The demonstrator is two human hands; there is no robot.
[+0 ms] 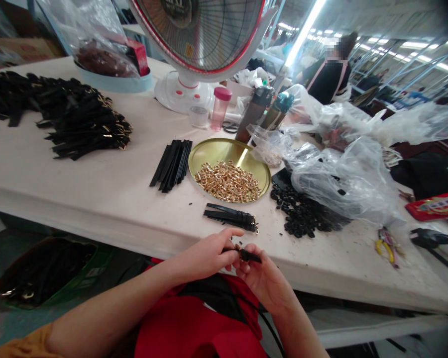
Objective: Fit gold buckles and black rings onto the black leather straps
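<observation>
— You have a black strap (252,256) out in front of you, by the near edge of the table (115,181), with a bit of gold-coloured metal (242,252) showing on it between your hands.

— How are your hands set on it?

— Your left hand (216,252) pinches one part between thumb and fingers, its forefinger stretched out above. Your right hand (264,281) grips the part on the other side, fingers curled beneath. Your fingers hide just how strap and metal join.

— And close around your hands?

— Just beyond them you have a small bundle of finished-looking straps (227,216), gold ends pointing right. Past that stands a round gold tray (227,147) heaped with gold-coloured metal pieces (227,181). To the tray's left you'll see a stack of plain black strips (171,164); to its right, a spread of small black pieces (296,211) beside a clear plastic bag (347,176).

— Farther off?

— On your far left lies a big heap of black straps (93,122). Behind the tray you have a pink-lidded bottle (220,110) and a round fan (201,37); yellow-handled pliers (385,249) lie to your right.
</observation>
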